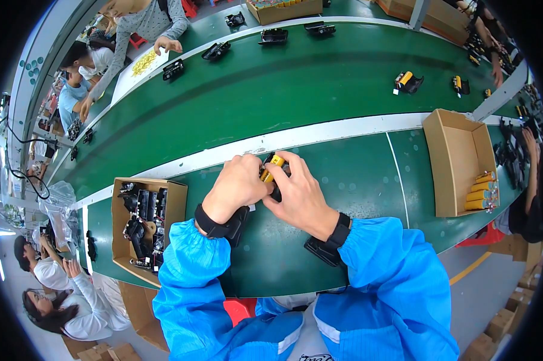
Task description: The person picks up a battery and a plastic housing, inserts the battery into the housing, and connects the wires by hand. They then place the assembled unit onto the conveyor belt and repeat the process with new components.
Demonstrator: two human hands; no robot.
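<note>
From where I stand, both hands are closed on one piece: the left hand [236,185] curls around a black housing [276,194], and the right hand [300,195] grips it from the other side, its index finger against the yellow battery pack [273,168] lying in that housing, between the fingers. I'd guess the double grip steadies the shell while the pack is pressed; the fingers hide its seating. Left of the left hand, an open carton [180,210] of black parts [145,207] seems set for easy reach; they overlap too much to count. Far right of the right hand, a second carton [455,156] holds at least four yellow cells [481,195], bunched in its near corner. Both cartons flank the counter [368,174], probably to leave the middle free. Beyond the hands, four black housings [274,36] line the green belt's [271,78] far edge, and two pieces with yellow packs [408,82] lie plainly ahead-right of the right hand.
</note>
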